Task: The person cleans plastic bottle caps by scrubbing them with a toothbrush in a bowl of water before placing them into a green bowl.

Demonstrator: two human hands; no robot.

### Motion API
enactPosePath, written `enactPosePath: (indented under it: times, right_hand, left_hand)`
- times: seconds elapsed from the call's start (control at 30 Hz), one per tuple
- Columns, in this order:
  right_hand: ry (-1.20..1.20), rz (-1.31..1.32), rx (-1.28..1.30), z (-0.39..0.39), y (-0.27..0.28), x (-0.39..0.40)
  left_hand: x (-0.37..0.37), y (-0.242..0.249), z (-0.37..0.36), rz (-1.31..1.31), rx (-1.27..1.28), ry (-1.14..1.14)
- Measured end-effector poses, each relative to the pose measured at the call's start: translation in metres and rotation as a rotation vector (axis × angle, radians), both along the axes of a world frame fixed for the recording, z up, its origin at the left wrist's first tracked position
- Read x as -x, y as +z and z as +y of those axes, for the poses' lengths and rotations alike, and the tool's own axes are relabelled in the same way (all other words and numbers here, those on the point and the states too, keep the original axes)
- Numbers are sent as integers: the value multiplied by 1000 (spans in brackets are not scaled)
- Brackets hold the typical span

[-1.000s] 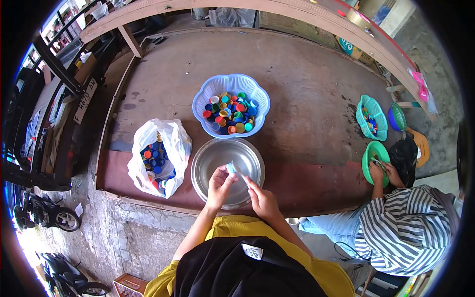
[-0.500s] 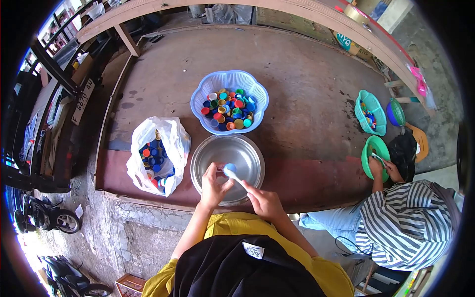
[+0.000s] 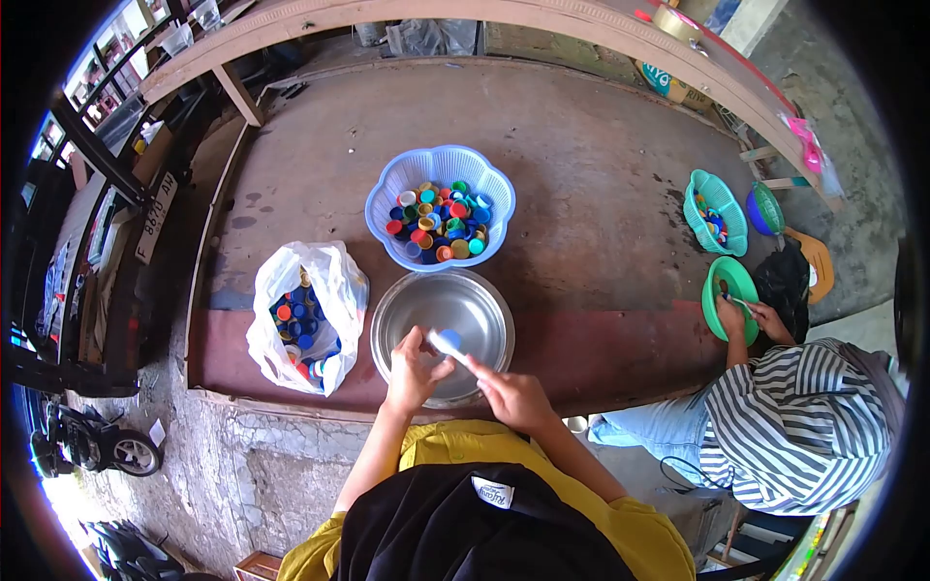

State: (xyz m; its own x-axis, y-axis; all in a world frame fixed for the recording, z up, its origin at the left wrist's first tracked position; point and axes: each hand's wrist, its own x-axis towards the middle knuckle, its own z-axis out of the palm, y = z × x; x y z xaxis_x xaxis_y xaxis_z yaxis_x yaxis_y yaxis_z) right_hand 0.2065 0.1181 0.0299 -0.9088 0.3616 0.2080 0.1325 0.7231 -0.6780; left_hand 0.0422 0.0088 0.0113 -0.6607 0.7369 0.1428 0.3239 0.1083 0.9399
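Note:
Over the near edge of a metal bowl (image 3: 496,329), my left hand (image 3: 414,373) pinches a blue bottle cap (image 3: 449,340). My right hand (image 3: 513,395) is closed round the handle of a white brush (image 3: 455,352), whose head lies against the cap. Behind the bowl stands a blue plastic basket (image 3: 380,172) of mixed coloured caps (image 3: 448,218). To the left, an open white plastic bag (image 3: 341,281) holds more caps, many of them blue.
At the right, a person in a striped top (image 3: 799,426) works with both hands at a green basin (image 3: 741,281). A teal basket (image 3: 694,208) with caps stands beyond it. A wooden rail (image 3: 465,12) crosses the far side.
The whole view has shifted slightly. The brush head has moved a little against the cap, while both my hands keep their holds.

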Motion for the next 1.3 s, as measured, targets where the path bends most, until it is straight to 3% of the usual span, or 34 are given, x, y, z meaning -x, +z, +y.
enactPosePath:
  times: [0.03,0.17,0.3,0.43,0.47,0.57,0.7,0.73,0.97,1.1,1.3]
  right_hand:
    - [53,-66,-19,-1,1,-1]
    - [-237,100,-29,6,-15,2]
    - [-26,5,4,-5,-8,-9]
    - [-262,-17,54,8,-11,-10]
    - [-248,87,46,6,-17,-9]
    - [-177,8,118,-4,-11,-11]
    - [-210,190,244,-8,-5,1]
    - [-196,37,328,-7,-1,-2]
    - [-252,105,541,-6,-1,-3]
    - [-208,153,501,-10,-9,1]
    - [-115,43,417,-8,-1,3]
  left_hand:
    - [-2,14,1,-37,-19,10]
    - [3,-4,1,-61,-89,28]
    - [-1,6,-2,-34,-41,10]
    - [2,-1,-2,-125,-55,-4]
    - [5,-3,-3,-130,-21,-46]
    - [7,-13,2,-427,-152,-116]
    - [13,-11,6,-476,-118,-261]
    - [15,-13,8,-476,-116,-268]
    - [12,-14,8,-538,-153,-284]
    - [9,-22,5,-652,-188,-293]
    - [10,-17,0,-591,-88,-290]
